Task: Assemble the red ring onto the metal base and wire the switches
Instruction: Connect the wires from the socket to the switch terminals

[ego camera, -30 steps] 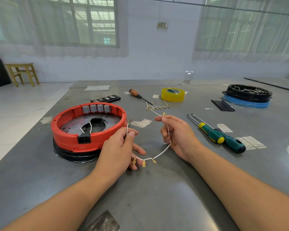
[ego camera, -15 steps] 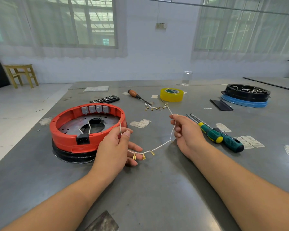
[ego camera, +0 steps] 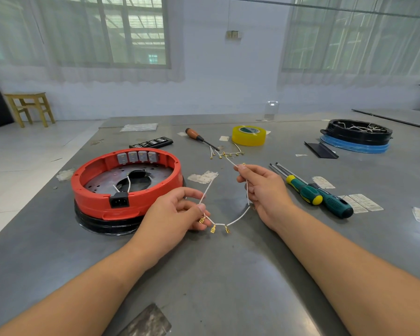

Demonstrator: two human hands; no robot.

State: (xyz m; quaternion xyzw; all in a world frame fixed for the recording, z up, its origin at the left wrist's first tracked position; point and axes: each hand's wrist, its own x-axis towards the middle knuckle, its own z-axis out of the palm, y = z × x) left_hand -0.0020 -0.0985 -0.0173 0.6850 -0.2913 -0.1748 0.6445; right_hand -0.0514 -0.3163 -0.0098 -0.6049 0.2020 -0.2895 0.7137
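Grey metal tabletop (ego camera: 228, 275) fills the lower view, with curtained windows and a white wall behind. On its left side sits the red ring (ego camera: 87, 190), seated on the perforated metal base (ego camera: 107, 179), which rests on a black disc (ego camera: 102, 223). Four grey switches (ego camera: 138, 156) line the ring's far inner wall, and a black power socket (ego camera: 119, 201) is set in its near wall, with two short white leads rising behind it.

Just right of the ring, the left hand (ego camera: 172, 214) pinches one end of a white wire harness (ego camera: 238, 220) between thumb and fingertips, and the right hand (ego camera: 264, 190) grips the other end with fingers curled round it. The harness sags between them, brass spade terminals (ego camera: 213, 230) hanging at its low point.

Farther out lie more terminal wires (ego camera: 226, 154), a wooden-handled screwdriver (ego camera: 199, 138), a yellow tape roll (ego camera: 249, 135), two green-handled screwdrivers (ego camera: 320, 197), a black remote-like strip (ego camera: 152, 142), and a black-and-blue assembly (ego camera: 355, 137) at far right.
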